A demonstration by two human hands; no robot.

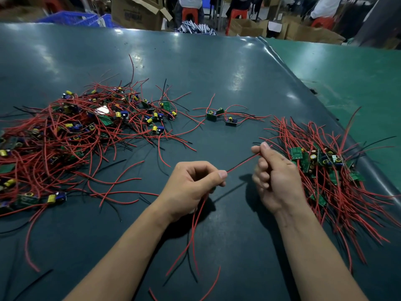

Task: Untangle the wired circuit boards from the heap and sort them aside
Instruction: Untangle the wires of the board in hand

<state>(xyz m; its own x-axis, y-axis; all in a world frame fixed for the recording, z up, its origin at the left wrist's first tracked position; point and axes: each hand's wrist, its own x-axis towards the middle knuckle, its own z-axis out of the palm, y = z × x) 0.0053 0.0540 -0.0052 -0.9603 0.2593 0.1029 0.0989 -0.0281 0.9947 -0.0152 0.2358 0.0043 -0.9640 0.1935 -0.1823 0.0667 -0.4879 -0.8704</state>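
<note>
Both hands pinch one thin red wire (243, 162): left hand (193, 183) near its bundle, right hand (273, 170) farther along.

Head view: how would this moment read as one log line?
left hand: pinches red wire | right hand: pinches same wire | tangled heap: left | sorted pile: right

Cardboard boxes (138, 13); blue crates (71, 18); red stools (189, 14) behind.
</note>
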